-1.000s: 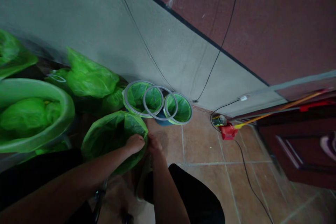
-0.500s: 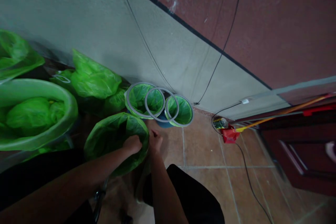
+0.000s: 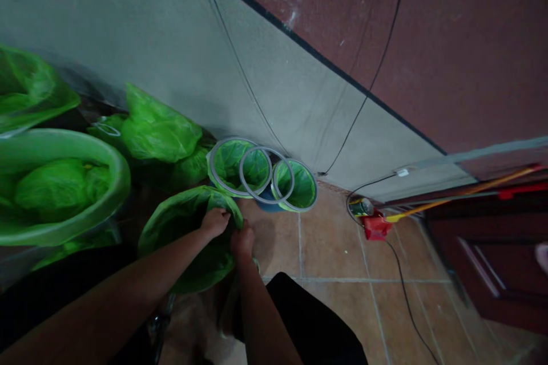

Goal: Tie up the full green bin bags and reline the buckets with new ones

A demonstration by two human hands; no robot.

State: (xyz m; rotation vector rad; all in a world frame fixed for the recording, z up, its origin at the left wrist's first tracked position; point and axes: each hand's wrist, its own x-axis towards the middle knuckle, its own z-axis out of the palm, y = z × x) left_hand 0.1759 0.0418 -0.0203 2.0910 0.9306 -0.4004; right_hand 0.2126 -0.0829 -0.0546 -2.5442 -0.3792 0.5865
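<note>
The room is dim, with a grey lower wall (image 3: 171, 40), a dark red band above it, and a floor of brown tiles (image 3: 334, 251). Thin cables (image 3: 252, 102) hang down the wall. Along its foot stand several bins lined in green plastic; two small ones with grey rims (image 3: 233, 166) and a loose grey ring (image 3: 265, 182) lie close together.

The person bends over the nearest bin, where a green liner bag (image 3: 180, 228) is spread over the opening. I judge the bag to be very light, thin and soft; it will crumple and slide easily, and it can tear if it is pulled hard. The best place to hold it seems the folded edge at the rim, with a pinch of the fingers.

The left hand (image 3: 215, 221) reaches across from the left with the forearm almost flat; its fingers are closed on the bag's edge at the far right of the rim. The right hand (image 3: 242, 241) comes straight forward, just beside the left, and its fingers appear curled on the same edge. A large green tub (image 3: 115, 182) stands on the left, and a red object (image 3: 375, 227) lies by the wall on the right.
</note>
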